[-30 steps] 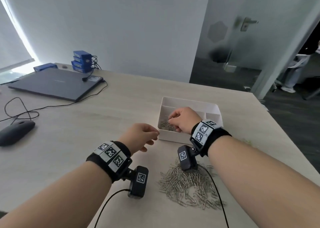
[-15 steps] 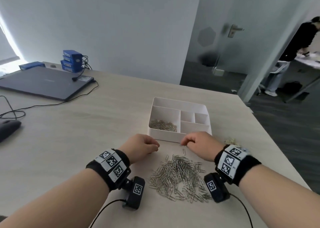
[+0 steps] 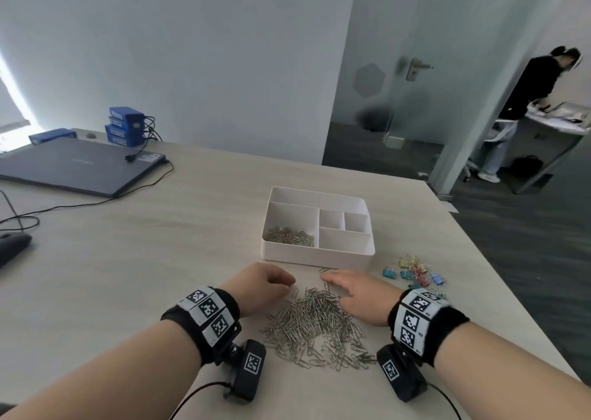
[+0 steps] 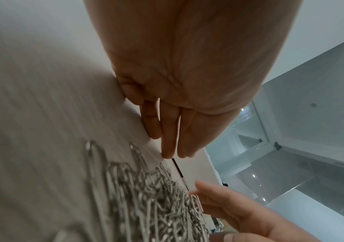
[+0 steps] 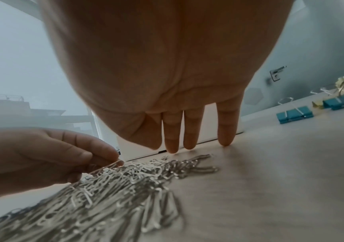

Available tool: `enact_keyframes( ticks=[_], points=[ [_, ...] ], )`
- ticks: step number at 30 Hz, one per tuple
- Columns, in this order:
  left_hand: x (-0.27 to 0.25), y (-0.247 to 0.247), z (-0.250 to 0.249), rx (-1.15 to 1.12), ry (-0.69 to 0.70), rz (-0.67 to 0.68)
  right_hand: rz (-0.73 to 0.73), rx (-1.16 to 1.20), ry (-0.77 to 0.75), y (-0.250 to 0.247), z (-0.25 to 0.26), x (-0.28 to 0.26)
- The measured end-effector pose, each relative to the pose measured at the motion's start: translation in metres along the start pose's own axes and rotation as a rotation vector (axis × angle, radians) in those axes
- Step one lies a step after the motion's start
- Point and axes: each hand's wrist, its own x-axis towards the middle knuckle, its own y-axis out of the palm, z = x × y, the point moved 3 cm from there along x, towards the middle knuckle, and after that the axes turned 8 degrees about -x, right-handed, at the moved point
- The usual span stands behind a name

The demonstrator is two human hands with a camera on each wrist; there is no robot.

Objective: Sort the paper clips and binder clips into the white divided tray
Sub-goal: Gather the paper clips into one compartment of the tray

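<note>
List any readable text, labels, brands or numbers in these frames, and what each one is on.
No text can be read.
Laptop: faint mark on the lid and a white sticker at one corner, both too small.
Blue boxes: white labels, blurred.
Wristbands and wrist cameras: black-and-white square marker patterns and tiny print beside them, too small to read.
White tray, paper clips, binder clips: no print visible.

plain white wall (image 3: 192, 52) up at 12; frosted glass door (image 3: 393, 68) around 1; dark grey floor (image 3: 527, 243) at 3; bright window glare at 9

mouse (image 3: 11, 249) cut off, binder clips (image 3: 415, 273) perhaps blurred
</note>
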Motion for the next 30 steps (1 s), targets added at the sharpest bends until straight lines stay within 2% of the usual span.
enact_keyframes(
  ticks=[10,13,18,22,25,28,30],
  points=[
    [-0.005,0.005,0.003,0.017,0.002,-0.020,-0.003,-0.019,0.018,-0.001,0.011,0.011],
    [-0.008,0.004,0.003,0.025,0.016,-0.004,-0.006,0.054,0.013,0.000,0.009,0.004],
    [-0.009,0.008,0.000,0.039,0.034,0.051,-0.069,0.308,-0.028,0.002,0.006,-0.014],
    [-0.013,0.008,-0.005,0.045,0.052,0.082,-0.152,0.266,0.059,-0.003,-0.007,-0.028],
    [-0.017,-0.004,-0.011,0.211,0.024,0.101,-0.041,0.154,0.142,-0.003,-0.017,-0.036],
    [-0.020,-0.013,-0.010,0.474,-0.045,0.198,0.139,0.078,0.180,0.003,-0.022,-0.045],
    [-0.024,-0.014,-0.010,0.575,-0.089,0.252,0.188,0.036,0.182,0.006,-0.021,-0.048]
  ],
)
